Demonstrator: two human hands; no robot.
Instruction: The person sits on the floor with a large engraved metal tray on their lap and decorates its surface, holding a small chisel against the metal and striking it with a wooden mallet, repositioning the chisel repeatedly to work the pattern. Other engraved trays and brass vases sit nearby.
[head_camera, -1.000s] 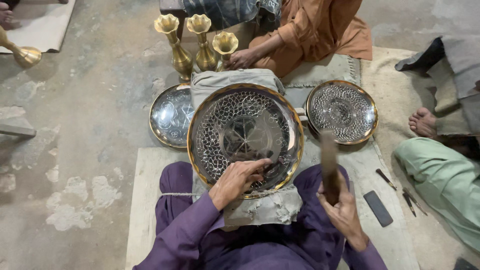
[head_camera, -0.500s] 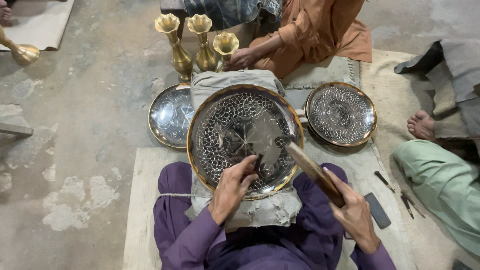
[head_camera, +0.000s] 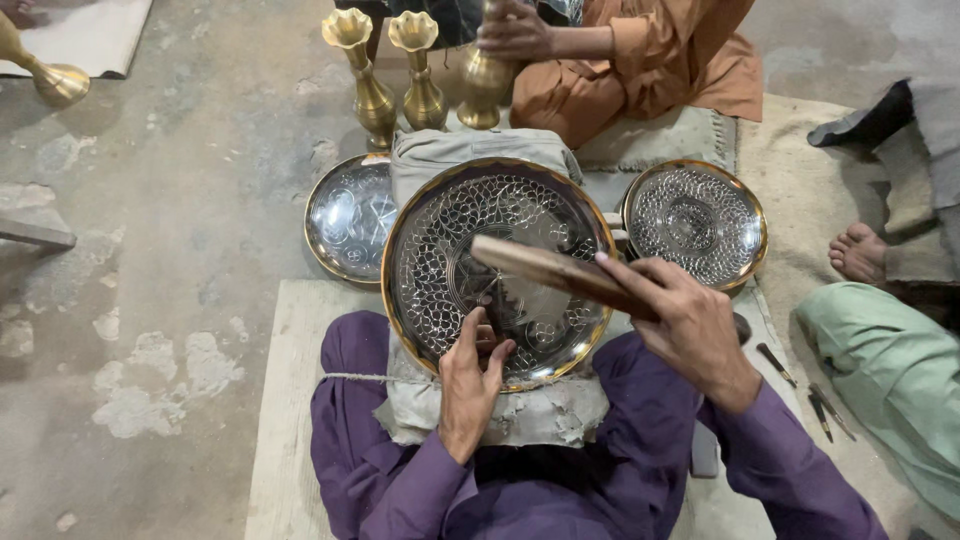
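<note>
Since the earlier frames the right hand (head_camera: 690, 325) has swung its flat brown wooden mallet (head_camera: 555, 272) from an upright stance beside the lap down and leftward, so that the mallet now lies nearly level over the middle of the big plate, its head end just above the left hand (head_camera: 470, 375); across the way, another person's hand has lifted onto the third brass vase (head_camera: 487, 85), which stood free before. The large round silver-coloured metal plate with a brass rim (head_camera: 430, 240) rests on a grey padded cushion (head_camera: 450, 150) across the lap of the person in purple clothing, its face covered in a chased pattern of leaves and scrolls about a central star. The right hand is closed around the near end of the mallet, knuckles up, forearm coming in from the lower right. The left hand rests on the plate's near edge, fingers pinched together on a small dark chisel (head_camera: 487, 330) held against the metal. Two smaller engraved brass-rimmed plates lie on the ground, one to the left (head_camera: 345, 215), one to the right (head_camera: 695, 220), and slim dark metal punches (head_camera: 775, 362) lie on the mat at the right
</note>
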